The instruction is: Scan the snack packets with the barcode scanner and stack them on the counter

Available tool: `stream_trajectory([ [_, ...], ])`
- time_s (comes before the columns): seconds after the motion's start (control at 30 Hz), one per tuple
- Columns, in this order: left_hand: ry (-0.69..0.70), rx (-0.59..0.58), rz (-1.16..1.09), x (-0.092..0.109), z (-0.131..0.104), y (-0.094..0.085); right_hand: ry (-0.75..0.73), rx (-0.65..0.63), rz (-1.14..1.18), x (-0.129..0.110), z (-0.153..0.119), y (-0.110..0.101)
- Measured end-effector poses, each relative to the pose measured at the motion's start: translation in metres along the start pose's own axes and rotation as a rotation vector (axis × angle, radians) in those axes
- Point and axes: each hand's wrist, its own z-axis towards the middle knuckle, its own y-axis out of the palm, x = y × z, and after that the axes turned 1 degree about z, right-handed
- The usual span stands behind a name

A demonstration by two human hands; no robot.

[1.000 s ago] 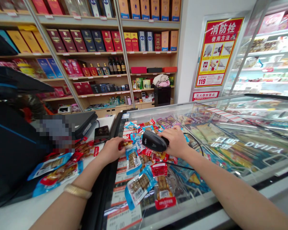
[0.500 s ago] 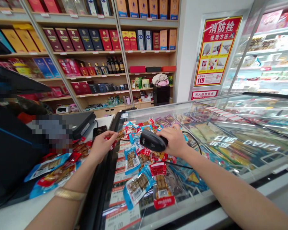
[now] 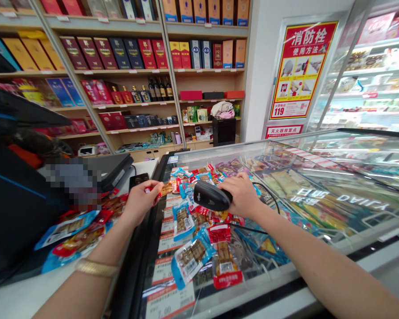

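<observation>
My right hand (image 3: 242, 195) is wrapped round a black barcode scanner (image 3: 210, 195), whose head points left above a pile of snack packets. Between the thumb and fingers of my left hand (image 3: 144, 199) is a small red-edged snack packet (image 3: 167, 189), held just left of the scanner's head. Beneath both hands, several red and blue vacuum-sealed packets lie on the freezer's glass top. Closest to me are a blue-edged packet (image 3: 192, 257) and a red-edged packet (image 3: 223, 259), both with barcodes showing. The scanner's black cable (image 3: 269, 195) loops behind my right hand.
More snack packets (image 3: 71, 230) lie on the white counter at left, beside a dark screen and machine (image 3: 16, 199). The glass-topped freezer (image 3: 302, 186) stretches to the right. Shelves of boxed bottles (image 3: 126, 53) stand behind, and a fire hydrant poster (image 3: 302, 71) hangs on the wall.
The packet in my left hand has turned slightly and shows more of its amber-coloured face. My right hand and the scanner have barely moved.
</observation>
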Motion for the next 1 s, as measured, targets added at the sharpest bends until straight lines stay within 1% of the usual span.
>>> stream_trajectory([
  [0.17,-0.013,0.008,-0.012,-0.004,0.001,0.000,-0.013,0.003,-0.024,0.001,-0.001,0.001],
  [0.23,-0.006,0.022,0.024,-0.006,0.003,-0.001,-0.015,0.019,-0.023,0.002,-0.002,0.002],
  [0.3,0.037,0.066,0.137,-0.007,0.005,-0.004,-0.020,0.045,-0.018,0.003,-0.003,0.003],
  [0.37,0.116,0.154,0.322,-0.004,0.007,-0.011,-0.021,0.063,-0.009,0.005,-0.004,0.005],
  [0.43,0.185,0.269,0.506,0.000,0.009,-0.023,-0.016,0.063,-0.006,0.006,-0.005,0.006],
  [0.47,0.197,0.331,0.580,0.002,0.009,-0.031,-0.013,0.062,-0.007,0.007,-0.005,0.006],
  [0.57,0.151,0.532,0.762,0.005,0.008,-0.062,-0.019,0.084,-0.012,0.009,-0.006,0.008],
  [0.63,0.097,0.650,0.858,0.000,0.007,-0.085,-0.031,0.098,-0.010,0.010,-0.006,0.009],
  [0.7,0.052,0.741,0.899,-0.010,0.008,-0.105,-0.031,0.097,-0.009,0.009,-0.006,0.009],
  [0.77,0.031,0.796,0.881,-0.020,0.011,-0.117,-0.018,0.085,-0.010,0.009,-0.006,0.009],
  [0.83,0.073,0.817,0.849,-0.027,0.015,-0.118,-0.002,0.074,-0.009,0.008,-0.005,0.008],
  [0.87,0.121,0.802,0.831,-0.027,0.017,-0.113,0.006,0.070,-0.006,0.008,-0.005,0.008],
  [0.9,0.183,0.761,0.806,-0.027,0.019,-0.105,0.013,0.068,-0.001,0.008,-0.005,0.008],
  [0.93,0.248,0.695,0.773,-0.025,0.021,-0.095,0.019,0.069,0.004,0.008,-0.004,0.008],
  [0.97,0.311,0.599,0.730,-0.023,0.022,-0.082,0.023,0.070,0.008,0.008,-0.004,0.008],
  [1.0,0.365,0.471,0.683,-0.021,0.023,-0.069,0.024,0.071,0.010,0.008,-0.004,0.008],
])
